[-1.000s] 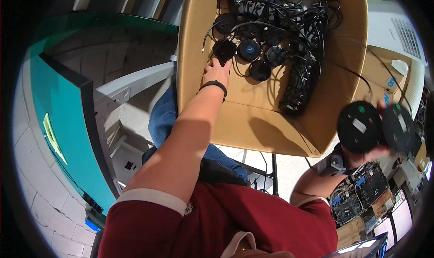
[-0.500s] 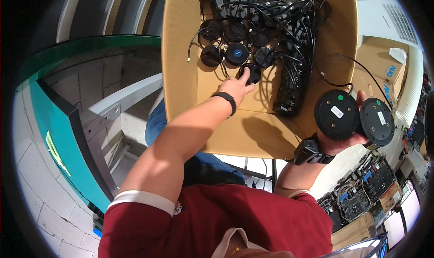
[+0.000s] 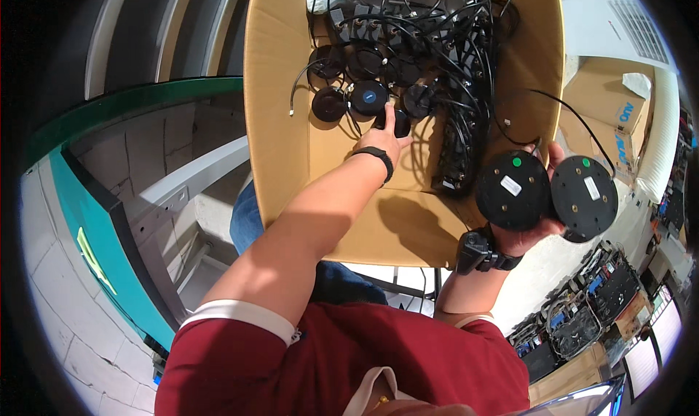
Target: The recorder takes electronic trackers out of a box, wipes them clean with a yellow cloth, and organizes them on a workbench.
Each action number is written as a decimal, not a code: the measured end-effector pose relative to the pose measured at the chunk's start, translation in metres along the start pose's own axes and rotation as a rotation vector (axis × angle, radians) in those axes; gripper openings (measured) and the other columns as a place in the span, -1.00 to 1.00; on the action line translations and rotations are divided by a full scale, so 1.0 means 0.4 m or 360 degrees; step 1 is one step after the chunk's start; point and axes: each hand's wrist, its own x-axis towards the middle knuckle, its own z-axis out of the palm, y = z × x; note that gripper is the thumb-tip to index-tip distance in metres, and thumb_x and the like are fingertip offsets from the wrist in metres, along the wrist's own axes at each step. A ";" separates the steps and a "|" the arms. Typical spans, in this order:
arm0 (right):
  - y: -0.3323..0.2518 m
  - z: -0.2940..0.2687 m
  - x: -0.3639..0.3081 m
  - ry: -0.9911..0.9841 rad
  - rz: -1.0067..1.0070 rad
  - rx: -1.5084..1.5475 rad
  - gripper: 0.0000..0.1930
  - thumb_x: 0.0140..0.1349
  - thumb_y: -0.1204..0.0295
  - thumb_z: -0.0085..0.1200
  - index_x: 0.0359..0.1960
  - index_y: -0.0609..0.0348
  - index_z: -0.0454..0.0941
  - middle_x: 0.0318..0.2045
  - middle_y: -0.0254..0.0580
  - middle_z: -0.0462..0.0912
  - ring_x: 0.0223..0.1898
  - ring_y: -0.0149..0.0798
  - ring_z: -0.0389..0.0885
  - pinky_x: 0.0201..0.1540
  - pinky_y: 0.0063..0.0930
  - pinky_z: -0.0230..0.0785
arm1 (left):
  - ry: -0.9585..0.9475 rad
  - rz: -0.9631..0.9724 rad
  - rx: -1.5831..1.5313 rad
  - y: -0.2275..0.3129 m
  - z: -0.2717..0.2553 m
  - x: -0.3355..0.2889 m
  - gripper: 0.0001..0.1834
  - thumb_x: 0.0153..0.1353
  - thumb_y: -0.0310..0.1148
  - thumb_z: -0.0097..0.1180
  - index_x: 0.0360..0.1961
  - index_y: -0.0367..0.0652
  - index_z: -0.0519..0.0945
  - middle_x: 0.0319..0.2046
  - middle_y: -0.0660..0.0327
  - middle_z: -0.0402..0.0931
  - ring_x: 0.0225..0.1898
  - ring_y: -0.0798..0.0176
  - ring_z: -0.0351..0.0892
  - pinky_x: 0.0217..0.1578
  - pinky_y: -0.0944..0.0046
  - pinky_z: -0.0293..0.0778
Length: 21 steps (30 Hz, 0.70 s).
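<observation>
My left hand [image 3: 386, 141] reaches into an open cardboard box [image 3: 378, 232], index finger stretched out and thumb spread apart. Its fingertips touch a black round puck-shaped device [image 3: 400, 124], partly hidden under the hand. Beside it lies a similar puck [image 3: 369, 97] with a small blue mark on top, and several more black pucks with thin cables rest around them. Outside the box's right side, my right hand [image 3: 530, 235] grips two black round devices. Both the left one [image 3: 513, 191] and the right one [image 3: 584, 197] show undersides with screws, a white label and a green dot.
A row of black devices [image 3: 461, 150] with tangled cables fills the box's right side. Another cardboard box [image 3: 604, 99] and a white ribbed hose [image 3: 661, 135] stand at right. Dark equipment [image 3: 571, 321] lies lower right. A green-edged cabinet panel [image 3: 91, 234] is at left.
The box and its contents have shifted slightly left in view. The two held devices have also moved left. My left index finger now points more straight ahead, still at the same puck.
</observation>
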 end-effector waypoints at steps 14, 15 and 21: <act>0.034 -0.003 0.027 -0.0125 -0.0125 -0.0032 -0.22 0.07 -0.08 0.03 0.14 0.29 0.12 0.15 -0.01 0.24 -0.08 -0.12 0.49 -0.11 -0.23 0.49 | -0.0030 0.0259 -0.2163 -0.090 -0.017 -0.128 -0.11 -0.26 -0.26 0.33 0.18 0.12 0.19 -0.17 0.06 0.43 -0.17 0.12 0.46 -0.14 0.23 0.43; 0.033 -0.006 0.031 -0.0161 -0.0170 0.0008 -0.32 0.14 -0.01 -0.02 0.12 0.28 0.14 0.13 -0.02 0.27 -0.09 -0.13 0.49 -0.13 -0.23 0.50 | -0.0212 0.0198 -0.2477 -0.098 -0.025 -0.148 -0.15 -0.18 -0.35 0.31 0.19 0.08 0.16 -0.24 0.21 0.47 -0.20 0.24 0.47 -0.29 0.25 0.45; 0.024 0.011 0.035 -0.0209 -0.0184 0.0165 -0.46 0.21 0.21 -0.02 0.16 0.09 0.07 0.11 -0.04 0.29 -0.14 -0.17 0.48 -0.19 -0.25 0.49 | -0.0130 0.0899 -0.3387 -0.163 -0.091 -0.377 -0.16 -0.02 -0.44 0.14 0.26 0.10 -0.02 0.02 0.15 0.31 -0.10 0.23 0.47 -0.25 0.16 0.52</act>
